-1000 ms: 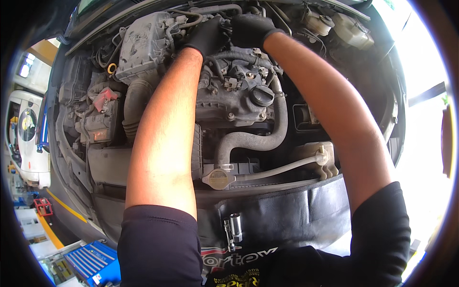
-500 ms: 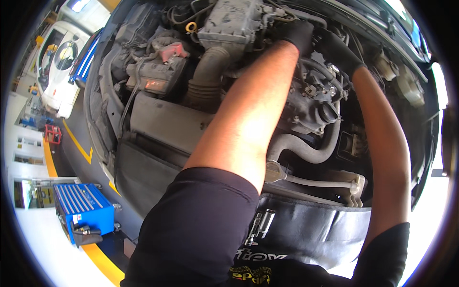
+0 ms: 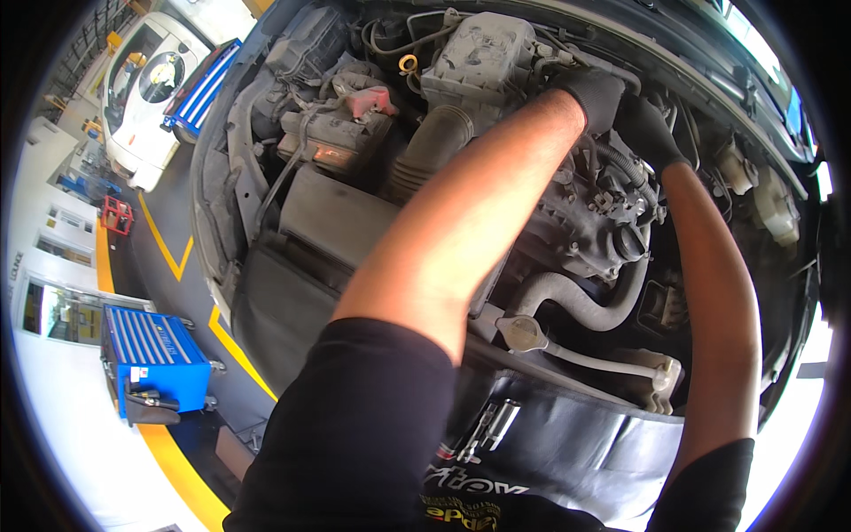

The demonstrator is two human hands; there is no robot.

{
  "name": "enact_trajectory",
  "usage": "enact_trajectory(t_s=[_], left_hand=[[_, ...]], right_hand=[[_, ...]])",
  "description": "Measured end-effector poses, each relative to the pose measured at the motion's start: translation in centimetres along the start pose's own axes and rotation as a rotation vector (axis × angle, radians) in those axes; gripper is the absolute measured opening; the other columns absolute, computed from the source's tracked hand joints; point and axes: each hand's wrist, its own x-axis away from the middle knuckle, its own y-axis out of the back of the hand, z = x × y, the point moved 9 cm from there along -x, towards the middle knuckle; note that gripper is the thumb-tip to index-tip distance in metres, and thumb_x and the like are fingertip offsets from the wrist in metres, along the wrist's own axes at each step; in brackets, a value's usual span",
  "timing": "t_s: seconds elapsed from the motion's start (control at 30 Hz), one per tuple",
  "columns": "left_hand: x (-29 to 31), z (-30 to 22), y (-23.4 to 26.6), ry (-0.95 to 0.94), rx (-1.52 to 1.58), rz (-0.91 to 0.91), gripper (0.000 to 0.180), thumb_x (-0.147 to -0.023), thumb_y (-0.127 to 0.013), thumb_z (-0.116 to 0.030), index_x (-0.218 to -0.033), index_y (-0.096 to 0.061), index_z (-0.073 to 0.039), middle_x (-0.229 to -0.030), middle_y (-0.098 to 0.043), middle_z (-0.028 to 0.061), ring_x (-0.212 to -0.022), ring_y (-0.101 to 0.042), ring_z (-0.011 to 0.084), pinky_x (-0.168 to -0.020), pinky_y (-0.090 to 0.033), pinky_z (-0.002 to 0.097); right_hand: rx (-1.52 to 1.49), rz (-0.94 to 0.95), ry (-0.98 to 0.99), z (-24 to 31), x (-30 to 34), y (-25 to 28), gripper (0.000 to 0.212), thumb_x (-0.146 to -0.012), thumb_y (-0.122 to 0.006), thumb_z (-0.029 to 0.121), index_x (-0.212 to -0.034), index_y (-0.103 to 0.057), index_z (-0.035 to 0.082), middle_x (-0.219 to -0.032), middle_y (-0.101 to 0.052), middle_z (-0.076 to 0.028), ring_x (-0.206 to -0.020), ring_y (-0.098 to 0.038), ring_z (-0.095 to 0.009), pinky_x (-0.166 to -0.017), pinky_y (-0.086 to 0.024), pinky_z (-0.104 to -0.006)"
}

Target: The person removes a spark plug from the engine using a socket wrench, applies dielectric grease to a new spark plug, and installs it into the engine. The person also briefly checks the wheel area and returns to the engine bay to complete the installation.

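- Stretched over the engine (image 3: 578,226) to its far side, with left hand (image 3: 597,96) and right hand (image 3: 645,133) close together.
- Cannot tell whether open, closed or gripping; hidden at the fingertips.
- Just past a ribbed hose (image 3: 628,166) atop the engine, sloping lengthwise down to the right; nearer to it with the right hand.

Dusty dark engine (image 3: 576,234), partly hidden, right of centre

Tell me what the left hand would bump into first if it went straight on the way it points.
Probably the grey hose just beyond the left hand, though depth there is hard to judge.
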Motion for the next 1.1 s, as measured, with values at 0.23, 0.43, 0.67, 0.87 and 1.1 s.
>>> enact_trajectory(t_s=[0.23, 0.43, 0.67, 0.87, 1.1], left_hand=[[17.2, -11.8, 10.1, -0.301, 0.092, -0.214, 0.049, -0.088, -0.076, -0.036, -0.124, -0.065, -0.005, -0.109, -0.066, 0.0144, -0.104, -0.068, 0.0346, -0.095, -0.055, 0.0457], [26.7, -10.1, 10.6, -0.047, 0.575, -0.527, 0.043, -0.085, -0.080, -0.025, -0.119, -0.062, -0.004, -0.102, -0.065, 0.0142, -0.097, -0.068, 0.0342, -0.086, -0.053, 0.0463], [29.9, -9.4, 6.0, 0.039, 0.404, -0.693, 0.036, -0.088, -0.080, -0.028, -0.112, -0.067, -0.006, -0.102, -0.070, 0.0109, -0.089, -0.068, 0.0306, -0.080, -0.054, 0.0436], [30.0, -10.2, 6.0, -0.030, 0.348, -0.754, 0.030, -0.088, -0.080, -0.027, -0.107, -0.069, -0.007, -0.095, -0.068, 0.0090, -0.084, -0.067, 0.0290, -0.076, -0.053, 0.0434], [29.5, -9.8, 5.3, -0.020, 0.404, -0.739, 0.031, -0.087, -0.081, -0.026, -0.108, -0.069, -0.006, -0.093, -0.069, 0.0097, -0.082, -0.068, 0.0305, -0.075, -0.053, 0.0441]], right_hand=[[0.248, 0.021, -0.135, 0.0, -0.8, -0.7, 0.047, -0.095, -0.067, 0.048, -0.109, -0.077, 0.004, -0.095, -0.077, -0.019, -0.101, -0.074, -0.037, -0.091, -0.055, -0.0464], [0.261, 0.230, 0.162, 0.5, -2.7, -3.1, 0.061, -0.096, -0.064, 0.060, -0.106, -0.077, 0.001, -0.077, -0.072, -0.021, -0.080, -0.073, -0.039, -0.071, -0.054, -0.0475], [0.363, 0.132, 0.153, -2.7, -4.0, -3.6, 0.061, -0.098, -0.067, 0.048, -0.145, -0.055, 0.011, -0.092, -0.072, -0.017, -0.072, -0.070, -0.033, -0.065, -0.054, -0.0462], [0.345, 0.262, -0.108, -0.6, -1.6, -2.1, 0.090, -0.093, -0.064, 0.068, -0.140, -0.050, -0.006, -0.108, -0.073, -0.026, -0.093, -0.071, -0.041, -0.081, -0.053, -0.0516], [0.683, 0.492, 0.185, 2.9, -1.7, -3.7, 0.054, -0.105, -0.051, 0.048, -0.141, -0.055, 0.008, -0.097, -0.072, -0.020, -0.081, -0.069, -0.035, -0.075, -0.054, -0.0467]])
